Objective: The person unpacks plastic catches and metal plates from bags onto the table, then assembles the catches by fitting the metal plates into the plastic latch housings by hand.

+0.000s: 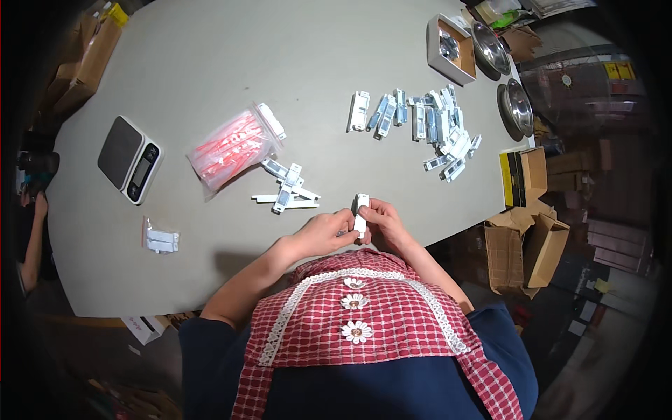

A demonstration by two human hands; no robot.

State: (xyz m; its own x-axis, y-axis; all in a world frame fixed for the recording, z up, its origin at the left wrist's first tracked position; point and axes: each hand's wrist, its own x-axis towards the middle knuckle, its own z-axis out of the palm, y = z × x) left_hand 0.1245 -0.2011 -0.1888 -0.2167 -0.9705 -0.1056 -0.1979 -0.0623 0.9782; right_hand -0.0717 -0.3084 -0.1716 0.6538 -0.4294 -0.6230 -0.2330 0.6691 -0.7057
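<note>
Close to my apron, at the table's near edge, I hold a narrow white plastic part [362, 213] upright between both hands. My left hand [323, 233] is closed, its fingers on the part's lower left side. From the right, my right hand [387, 222] pinches the part near its upper half. The undersides of my fingers are hidden. Left of my hands lies a small crossed pile of white and grey plastic parts [287, 187]. Behind it rests a clear bag of red and white strips [234, 150], with a white part partly under its edge.
A scatter of similar parts [432, 119] lies at the right. A kitchen scale [129, 159] and a small bag with white pieces [161, 240] are at left. Far right hold a white box [451, 66], metal bowls [518, 108] and cardboard boxes [504, 262]. Another person's arm [33, 245] shows far left.
</note>
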